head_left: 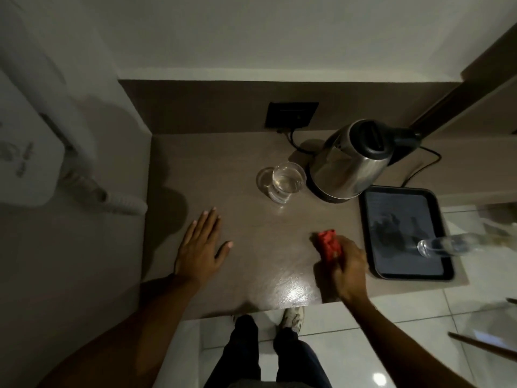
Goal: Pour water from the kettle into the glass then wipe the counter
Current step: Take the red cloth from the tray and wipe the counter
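A steel kettle with a black lid stands upright on its base at the back right of the brown counter. Just left of it stands a clear glass holding water. My right hand is closed around a red cloth, pressed to the counter near the front right. My left hand lies flat on the counter with fingers spread, holding nothing.
A black tray sits at the counter's right end with a clear plastic bottle lying across it. A black wall socket with the kettle's cord is behind. A white wall phone hangs at left. Tiled floor lies below.
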`<state>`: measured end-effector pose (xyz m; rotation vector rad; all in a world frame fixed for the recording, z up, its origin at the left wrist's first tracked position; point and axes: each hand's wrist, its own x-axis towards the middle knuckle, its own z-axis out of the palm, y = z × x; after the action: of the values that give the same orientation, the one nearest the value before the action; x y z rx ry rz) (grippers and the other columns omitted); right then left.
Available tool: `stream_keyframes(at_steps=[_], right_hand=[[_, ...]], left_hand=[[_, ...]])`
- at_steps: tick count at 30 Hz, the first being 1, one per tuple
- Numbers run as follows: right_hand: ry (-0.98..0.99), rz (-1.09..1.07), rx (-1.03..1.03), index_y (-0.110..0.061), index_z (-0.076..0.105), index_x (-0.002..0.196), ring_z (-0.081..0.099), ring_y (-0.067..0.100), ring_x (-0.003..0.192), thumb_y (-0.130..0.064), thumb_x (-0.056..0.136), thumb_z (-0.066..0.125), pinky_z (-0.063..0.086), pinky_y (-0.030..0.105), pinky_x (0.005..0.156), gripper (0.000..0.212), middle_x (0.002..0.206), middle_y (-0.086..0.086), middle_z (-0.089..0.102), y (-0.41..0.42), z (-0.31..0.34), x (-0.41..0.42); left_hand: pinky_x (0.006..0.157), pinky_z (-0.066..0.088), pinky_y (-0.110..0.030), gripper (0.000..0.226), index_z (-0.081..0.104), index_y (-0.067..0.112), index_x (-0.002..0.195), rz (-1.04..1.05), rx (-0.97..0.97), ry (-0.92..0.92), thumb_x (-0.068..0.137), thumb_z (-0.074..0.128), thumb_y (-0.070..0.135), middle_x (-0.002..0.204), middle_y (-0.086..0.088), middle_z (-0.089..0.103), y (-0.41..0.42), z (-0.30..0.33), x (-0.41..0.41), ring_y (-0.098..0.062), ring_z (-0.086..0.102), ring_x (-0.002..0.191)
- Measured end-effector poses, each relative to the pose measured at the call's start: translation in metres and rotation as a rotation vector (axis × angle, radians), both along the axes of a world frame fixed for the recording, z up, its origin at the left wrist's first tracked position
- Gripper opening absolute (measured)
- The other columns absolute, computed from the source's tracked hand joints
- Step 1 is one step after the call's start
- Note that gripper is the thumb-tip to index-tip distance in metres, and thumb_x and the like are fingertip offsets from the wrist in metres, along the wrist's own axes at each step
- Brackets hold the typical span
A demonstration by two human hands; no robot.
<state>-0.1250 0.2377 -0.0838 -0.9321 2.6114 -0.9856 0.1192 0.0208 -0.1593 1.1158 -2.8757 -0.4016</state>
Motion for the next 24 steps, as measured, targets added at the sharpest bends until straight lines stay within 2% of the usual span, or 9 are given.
stream_keyframes(at_steps=[2,4,8,10,14,17,19,22,24], right_hand=[[-0.052,-0.078,-0.044,-0.004,0.073,0.091,0.065,0.005,0.086,0.012,0.082,0.056,0.058,0.029,0.091,0.025,0.094,0.011,0.077,-0.001,-0.017,0.039],[-0.215,0.144,-0.189,-0.007,0.073,0.083,0.072,0.008,0.088,0.020,0.083,0.055,0.059,0.032,0.083,0.032,0.092,0.004,0.078,-0.013,-0.019,0.095],[-0.268,0.483,-0.120,-0.027,0.070,0.106,0.054,-0.013,0.120,-0.023,0.094,0.056,0.041,0.015,0.100,0.019,0.122,-0.030,0.067,-0.020,-0.013,0.154],[-0.472,0.337,-0.173,-0.013,0.075,0.095,0.068,0.006,0.109,-0.036,0.096,0.053,0.049,0.027,0.102,0.032,0.108,-0.010,0.077,-0.022,-0.005,0.140],[-0.347,0.002,-0.189,0.011,0.061,0.094,0.068,0.001,0.069,0.009,0.099,0.049,0.059,0.019,0.076,0.014,0.072,0.000,0.067,-0.033,0.010,0.052],[-0.201,-0.112,-0.014,-0.008,0.062,0.123,0.066,0.021,0.104,-0.036,0.103,0.042,0.053,0.048,0.099,0.040,0.111,0.012,0.070,-0.048,-0.017,-0.014],[-0.153,-0.142,0.151,-0.015,0.061,0.130,0.059,0.035,0.118,-0.027,0.095,0.049,0.040,0.052,0.111,0.039,0.127,0.014,0.067,-0.053,-0.052,-0.022],[-0.112,0.114,0.011,-0.017,0.070,0.111,0.067,0.029,0.105,-0.004,0.087,0.048,0.049,0.050,0.101,0.035,0.112,0.003,0.072,-0.056,-0.060,0.024],[-0.197,0.279,0.015,-0.021,0.072,0.105,0.068,0.022,0.098,-0.009,0.090,0.047,0.050,0.043,0.092,0.032,0.105,-0.005,0.071,-0.038,-0.068,0.072]], left_hand=[[0.117,0.023,-0.044,0.071,0.039,0.007,0.148,0.005,-0.002,-0.009,0.097,0.030,0.056,0.160,-0.009,0.027,0.000,0.000,0.002,-0.024,0.022,0.148],[0.117,0.024,-0.044,0.070,0.041,0.007,0.147,0.003,0.003,-0.013,0.096,0.034,0.054,0.160,-0.010,0.029,-0.001,0.001,0.002,-0.025,0.024,0.148],[0.118,0.021,-0.043,0.069,0.041,0.008,0.147,-0.007,0.037,-0.004,0.096,0.036,0.053,0.160,-0.008,0.027,-0.002,0.003,0.003,-0.023,0.022,0.148],[0.118,0.020,-0.042,0.069,0.040,0.009,0.148,-0.016,0.057,-0.013,0.097,0.034,0.054,0.161,-0.007,0.025,-0.003,0.005,0.001,-0.022,0.020,0.149],[0.118,0.019,-0.042,0.070,0.037,0.009,0.149,-0.013,0.039,-0.032,0.097,0.033,0.055,0.161,-0.007,0.025,-0.002,0.004,0.002,-0.022,0.019,0.149],[0.117,0.021,-0.043,0.069,0.037,0.009,0.150,-0.004,0.028,-0.029,0.097,0.034,0.054,0.161,-0.007,0.026,-0.001,0.002,0.000,-0.022,0.019,0.149],[0.117,0.023,-0.044,0.069,0.038,0.010,0.149,-0.004,0.028,-0.031,0.097,0.034,0.054,0.161,-0.007,0.026,-0.001,0.001,-0.001,-0.022,0.020,0.149],[0.117,0.021,-0.043,0.070,0.033,0.012,0.151,-0.010,0.011,-0.046,0.097,0.029,0.057,0.162,-0.006,0.024,-0.004,0.000,-0.002,-0.022,0.018,0.149],[0.117,0.022,-0.043,0.071,0.035,0.011,0.150,-0.007,0.021,-0.023,0.098,0.026,0.057,0.161,-0.007,0.026,-0.002,0.001,-0.004,-0.023,0.020,0.149]])
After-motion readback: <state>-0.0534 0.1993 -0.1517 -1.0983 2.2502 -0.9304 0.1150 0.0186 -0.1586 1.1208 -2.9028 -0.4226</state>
